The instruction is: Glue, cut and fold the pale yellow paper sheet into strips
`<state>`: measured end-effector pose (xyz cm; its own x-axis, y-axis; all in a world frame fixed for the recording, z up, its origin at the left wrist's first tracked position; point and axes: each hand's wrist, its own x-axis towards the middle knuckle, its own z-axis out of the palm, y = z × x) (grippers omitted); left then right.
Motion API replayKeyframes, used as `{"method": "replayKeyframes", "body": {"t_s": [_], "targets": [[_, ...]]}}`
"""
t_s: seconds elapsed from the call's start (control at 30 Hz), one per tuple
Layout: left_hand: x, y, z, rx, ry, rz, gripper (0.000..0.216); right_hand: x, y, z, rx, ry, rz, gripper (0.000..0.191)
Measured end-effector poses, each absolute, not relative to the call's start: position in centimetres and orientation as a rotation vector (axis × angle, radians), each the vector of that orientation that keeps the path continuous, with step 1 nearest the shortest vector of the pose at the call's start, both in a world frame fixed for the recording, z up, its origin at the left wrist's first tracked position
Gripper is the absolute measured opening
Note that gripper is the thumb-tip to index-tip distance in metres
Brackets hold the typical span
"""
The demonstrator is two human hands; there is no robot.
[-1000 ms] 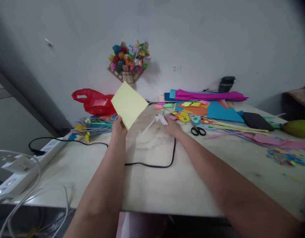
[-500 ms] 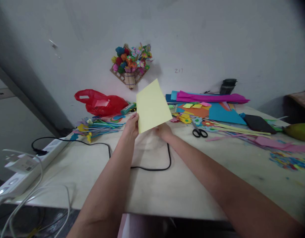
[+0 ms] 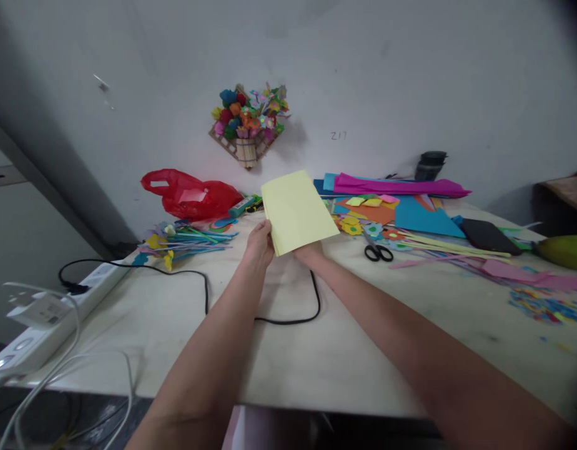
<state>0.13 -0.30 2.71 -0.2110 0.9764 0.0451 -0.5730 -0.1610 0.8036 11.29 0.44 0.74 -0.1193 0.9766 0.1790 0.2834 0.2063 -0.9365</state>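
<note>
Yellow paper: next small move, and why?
I'd probably have the left hand tilt the yellow paper up slightly: that hand holds it by its lower left edge, and the paper covers part of the right hand, hiding whatever that hand may hold.

I see from afar: red bag [image 3: 217, 199] near wall [image 3: 386, 94], white power strip [image 3: 45, 340] at left, dark cup [image 3: 430, 167] at back.

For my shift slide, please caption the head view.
Left hand holds up pale yellow paper, partly hiding the right hand; black-handled scissors lie nearby.
</note>
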Motion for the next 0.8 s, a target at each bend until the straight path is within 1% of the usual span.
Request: {"method": "replayKeyframes", "body": {"t_s": [0.1,0.13,0.17,0.2,0.33,0.4,0.47,0.63,0.73,0.8], "targets": [[0.0,-0.1,2.6,0.657,0.761,1.713,0.005,11.9,-0.3,0.8,-1.263,-1.689,0.615,0.047],[0.0,-0.1,2.6,0.645,0.756,1.726,0.006,12.0,-0.6,0.8,-1.250,-1.733,0.586,0.045],[0.1,-0.1,2.5,0.636,0.751,1.736,0.007,12.1,-0.8,0.8,-1.211,-1.776,0.616,0.041],[0.1,-0.1,2.4,0.631,0.747,1.743,0.007,12.2,-1.1,0.7,-1.144,-1.809,0.720,0.037],[0.7,-0.2,2.0,0.648,0.709,1.733,0.013,12.6,-1.9,0.5,-0.933,-1.714,1.261,0.019],[1.1,-0.2,1.8,0.667,0.669,1.723,0.015,12.6,-2.2,0.5,-0.951,-1.569,1.381,0.020],[1.4,-0.2,1.6,0.681,0.639,1.718,0.014,12.5,-2.4,0.6,-1.002,-1.434,1.364,0.023],[1.5,-0.1,1.3,0.738,0.638,1.664,0.014,12.2,-2.4,1.0,-1.016,-1.258,1.240,0.020],[1.0,-0.1,1.3,0.743,0.660,1.631,0.015,13.0,-2.1,1.1,-0.969,-1.251,1.265,0.023],[0.7,-0.1,1.3,0.751,0.685,1.615,0.015,13.7,-1.9,1.1,-1.004,-1.272,1.324,0.020]]}}
